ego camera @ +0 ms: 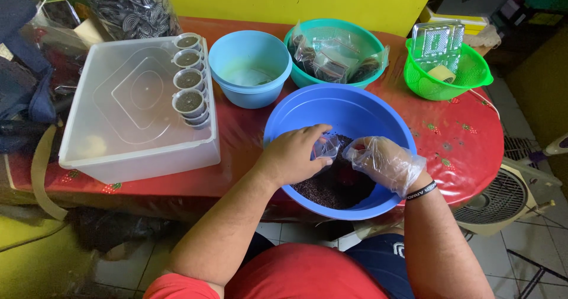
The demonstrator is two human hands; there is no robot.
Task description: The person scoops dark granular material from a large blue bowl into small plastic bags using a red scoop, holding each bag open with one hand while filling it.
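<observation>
A big blue basin (307, 106) stands at the near edge of the red table and holds dark small grains (328, 191). Both my hands are inside it. My left hand (293, 155), bare, grips a small clear plastic cup (326, 147) over the grains. My right hand (384, 163) wears a clear plastic glove and rests beside the cup, fingers curled down toward the grains; whether it holds any grains is hidden.
An upturned white plastic box (130, 112) at left carries several small filled cups (189, 92) in a row. Behind the basin are a light blue bowl (248, 68), a teal bowl with plastic bags (334, 53), and a green basket (447, 68). A fan (503, 201) stands at right.
</observation>
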